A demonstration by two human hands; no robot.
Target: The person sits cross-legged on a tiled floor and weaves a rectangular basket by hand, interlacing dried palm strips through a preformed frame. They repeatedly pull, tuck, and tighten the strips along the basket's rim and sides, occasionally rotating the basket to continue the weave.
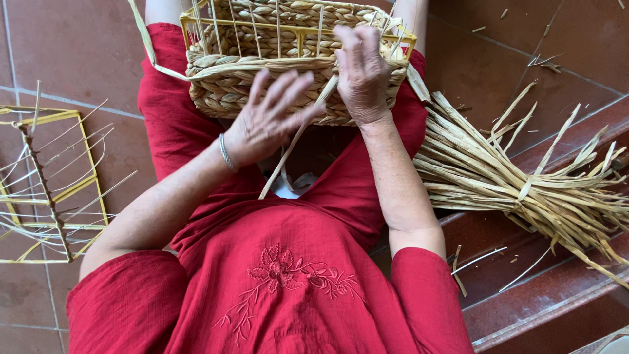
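Half-woven basket on the lap, just ahead. Right hand pressed flat on its wall; left hand spread open, brushing the loose strand slanting back toward the body.

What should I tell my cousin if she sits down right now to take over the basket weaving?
Left hand: open, fingers spread, at the loose straw strand; whether it touches cannot be told.
Right hand: pressed flat on the basket rim, gripping nothing visible.
The basket rests on the lap, on a yellow wire frame.
Done: the lower rows are braided round the frame.
Left: the upper wires are bare and one strand hangs loose.
Spare dried straw bundle lies on the step to the right; another bare wire frame is on the floor to the left.
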